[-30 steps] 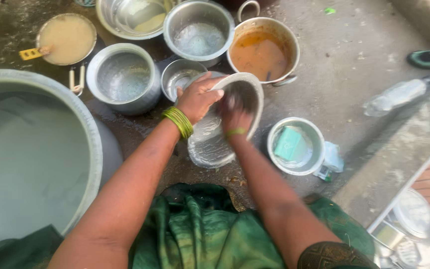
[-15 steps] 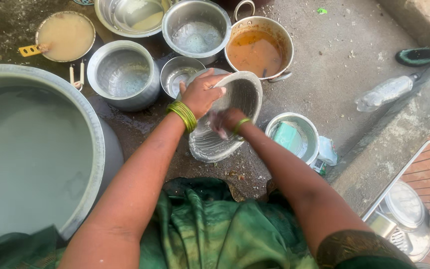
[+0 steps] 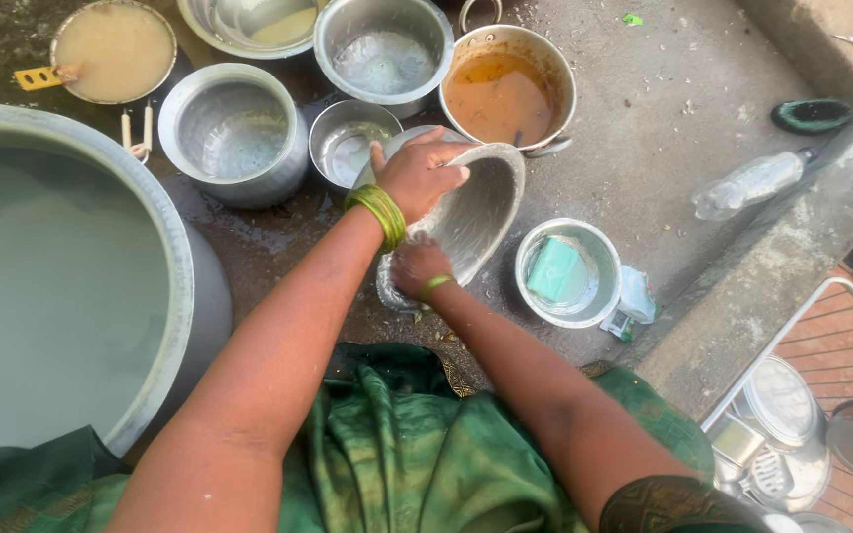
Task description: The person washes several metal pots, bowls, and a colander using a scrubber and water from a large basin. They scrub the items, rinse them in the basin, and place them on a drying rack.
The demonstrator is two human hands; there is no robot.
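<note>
A steel pot stands tilted on its side on the wet ground, mouth toward the right. My left hand, green bangles at the wrist, grips its upper rim. My right hand is pressed against the pot's lower inside, fingers curled as it rubs; whether it holds a scrubber I cannot tell. A green cloth covers my lap below both arms.
A very large water-filled vessel fills the left. Steel pots and bowls stand behind, one pot with orange liquid. A small bowl with green soap sits right, beside a plastic bottle and a dish rack.
My right hand has slid from the upper inside of the pot down to its lower edge. My left hand has stayed on the rim.
</note>
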